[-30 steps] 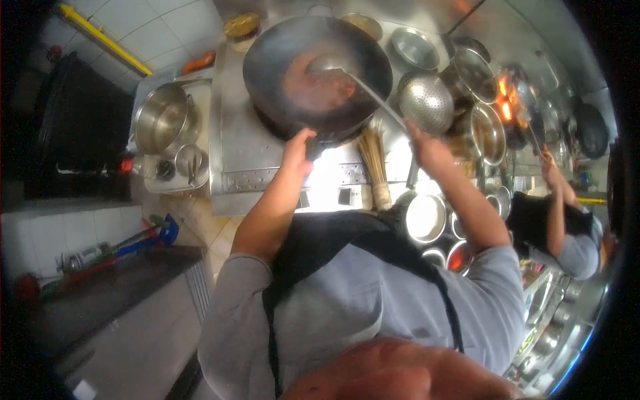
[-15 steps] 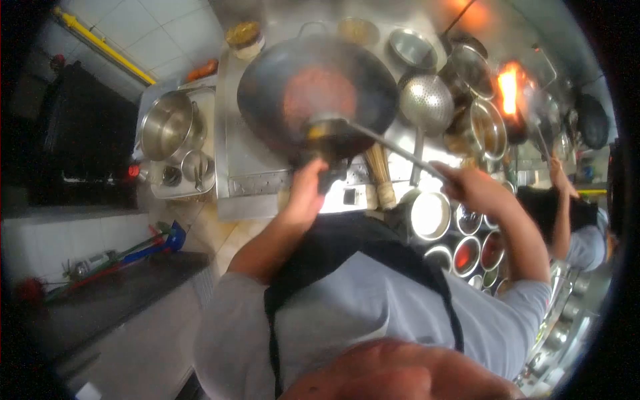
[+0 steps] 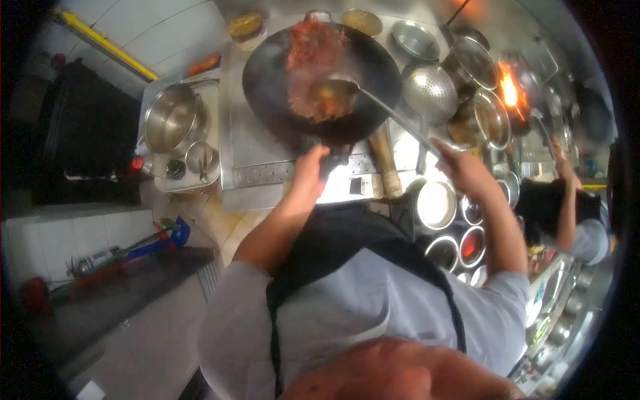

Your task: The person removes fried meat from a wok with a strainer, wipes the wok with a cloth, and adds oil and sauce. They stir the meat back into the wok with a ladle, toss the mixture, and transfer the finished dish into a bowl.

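A dark wok [image 3: 373, 70] sits over the stove, and reddish-brown food [image 3: 319, 50] stretches across it from its far rim to its middle. My left hand [image 3: 309, 172] is closed around the wok's handle at the near side. In my right hand [image 3: 461, 167] is the long handle of a ladle [image 3: 393, 115], gripped from the right. The ladle's bowl rests in or just above the food, beside a yellowish patch. Exactly what the food is I cannot make out.
Right of the wok lie a perforated skimmer [image 3: 430, 90], a bamboo brush [image 3: 385, 160] and metal pots [image 3: 490, 120]. Seasoning containers [image 3: 437, 205] stand near my right arm. A steel pot [image 3: 170, 120] is on the left tray. Flames [image 3: 509, 87] rise near another person's arm [image 3: 567, 200].
The food has spread up toward the wok's far rim. The wok looks tipped differently, its inside showing more clearly. The ladle's bowl has shifted slightly up and right.
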{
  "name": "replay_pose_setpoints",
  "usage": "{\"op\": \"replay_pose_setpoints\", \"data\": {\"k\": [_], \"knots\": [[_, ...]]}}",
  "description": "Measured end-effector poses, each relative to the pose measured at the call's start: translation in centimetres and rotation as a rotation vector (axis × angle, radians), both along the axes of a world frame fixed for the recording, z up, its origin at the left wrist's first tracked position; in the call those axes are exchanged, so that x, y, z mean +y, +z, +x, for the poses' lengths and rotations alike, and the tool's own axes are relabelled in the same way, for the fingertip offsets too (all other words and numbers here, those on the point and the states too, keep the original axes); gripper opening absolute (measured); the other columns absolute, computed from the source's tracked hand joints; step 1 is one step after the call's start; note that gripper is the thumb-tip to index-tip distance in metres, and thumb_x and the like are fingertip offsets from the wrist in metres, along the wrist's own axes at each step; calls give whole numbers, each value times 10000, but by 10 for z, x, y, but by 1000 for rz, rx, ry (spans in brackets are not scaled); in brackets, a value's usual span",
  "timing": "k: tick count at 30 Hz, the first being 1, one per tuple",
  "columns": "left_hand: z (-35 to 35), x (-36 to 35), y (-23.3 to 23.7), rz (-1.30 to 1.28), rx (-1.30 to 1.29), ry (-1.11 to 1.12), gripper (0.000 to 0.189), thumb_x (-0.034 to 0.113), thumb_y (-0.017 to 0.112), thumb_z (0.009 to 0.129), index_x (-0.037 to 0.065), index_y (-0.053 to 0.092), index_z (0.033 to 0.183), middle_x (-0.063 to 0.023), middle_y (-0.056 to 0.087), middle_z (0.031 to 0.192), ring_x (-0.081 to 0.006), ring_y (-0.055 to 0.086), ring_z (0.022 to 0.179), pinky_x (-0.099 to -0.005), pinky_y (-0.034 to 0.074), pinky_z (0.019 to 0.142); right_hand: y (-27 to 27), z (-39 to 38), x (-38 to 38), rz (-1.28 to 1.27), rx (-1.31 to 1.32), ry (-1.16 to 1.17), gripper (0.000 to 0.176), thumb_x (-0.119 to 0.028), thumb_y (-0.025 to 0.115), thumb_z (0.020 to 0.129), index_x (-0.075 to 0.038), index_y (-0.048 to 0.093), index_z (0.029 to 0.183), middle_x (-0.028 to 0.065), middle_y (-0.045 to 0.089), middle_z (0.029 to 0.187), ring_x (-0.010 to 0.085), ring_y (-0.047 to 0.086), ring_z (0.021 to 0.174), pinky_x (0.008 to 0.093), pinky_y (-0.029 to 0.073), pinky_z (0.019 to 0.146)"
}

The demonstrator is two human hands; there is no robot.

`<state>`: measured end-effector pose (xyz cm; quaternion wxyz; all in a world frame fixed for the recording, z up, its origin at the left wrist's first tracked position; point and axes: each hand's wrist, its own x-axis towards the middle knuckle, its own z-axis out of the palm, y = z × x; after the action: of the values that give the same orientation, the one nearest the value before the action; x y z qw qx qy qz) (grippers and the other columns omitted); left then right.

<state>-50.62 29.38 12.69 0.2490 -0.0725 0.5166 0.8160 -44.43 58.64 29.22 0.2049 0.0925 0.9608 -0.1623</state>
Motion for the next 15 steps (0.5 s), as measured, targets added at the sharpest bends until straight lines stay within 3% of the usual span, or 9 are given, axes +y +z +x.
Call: {"op": "replay_pose_setpoints", "data": {"k": [2, 4, 7, 8, 9, 10, 12, 14, 15], "knots": [[-57, 14, -51, 251, -410, 64, 316, 173, 669, 809, 62, 551, 1081, -109, 601, 951, -227, 644, 815, -369, 542, 687, 9, -2, 2, -50, -77, 72, 536, -270, 573, 893, -183, 426, 1401, 233, 656, 915, 378, 640, 894, 447, 473, 833], [-73, 32, -69, 358, -269, 150, 284, 192, 666, 813, 60, 565, 1044, -127, 616, 876, -253, 644, 729, -388, 546, 654, -32, -15, 9, -81, -26, 146, 541, -254, 560, 897, -180, 403, 1410, 226, 651, 884, 390, 628, 859, 468, 479, 810], [-31, 19, -58, -150, 149, 8, 294, 249, 629, 846, 42, 559, 1042, -130, 621, 943, -265, 638, 750, -412, 547, 658, -74, -39, -10, 22, 32, 70, 550, -241, 532, 914, -158, 348, 1426, 226, 645, 911, 399, 621, 826, 504, 481, 745], [-21, 17, -71, 179, -364, 90, 332, 276, 596, 868, 25, 556, 1080, -129, 626, 1010, -268, 634, 845, -422, 533, 759, -80, -44, -19, 32, 21, 8, 551, -243, 524, 921, -150, 333, 1429, 231, 643, 930, 404, 619, 823, 514, 479, 725], [6, 12, -33, 142, -338, 212, 184, 112, 618, 814, 3, 623, 962, -120, 644, 933, -204, 651, 841, -359, 542, 728, -99, -39, -13, 53, 167, 63, 550, -259, 512, 931, -153, 316, 1434, 235, 638, 911, 411, 620, 819, 512, 482, 726], [17, 3, -62, 177, -396, 130, 201, 105, 612, 818, 6, 616, 993, -126, 638, 975, -203, 646, 871, -376, 540, 742, -80, -33, -25, 89, 131, 2, 552, -248, 520, 930, -167, 314, 1435, 225, 641, 920, 416, 619, 830, 505, 484, 741], [31, -4, -39, 124, 131, 112, 175, 100, 614, 820, 4, 625, 966, -112, 639, 914, -205, 647, 808, -359, 541, 704, -72, -17, -19, -60, 171, -60, 543, -221, 540, 921, -158, 349, 1425, 211, 648, 885, 381, 636, 811, 472, 493, 728], [4, -5, -3, -31, -386, -8, 389, 329, 591, 852, 58, 566, 1130, -116, 601, 1051, -234, 614, 934, -376, 509, 782, -53, -4, -19, -214, 174, -135, 530, -206, 561, 912, -140, 395, 1411, 198, 648, 837, 318, 656, 787, 419, 497, 709], [-20, 1, -61, 191, -332, 33, 352, 315, 619, 832, 72, 583, 1084, -109, 611, 984, -233, 623, 896, -373, 521, 739, -58, 0, -11, -279, 194, -163, 519, -209, 570, 906, -130, 427, 1400, 183, 647, 806, 255, 663, 770, 369, 490, 693]]}}
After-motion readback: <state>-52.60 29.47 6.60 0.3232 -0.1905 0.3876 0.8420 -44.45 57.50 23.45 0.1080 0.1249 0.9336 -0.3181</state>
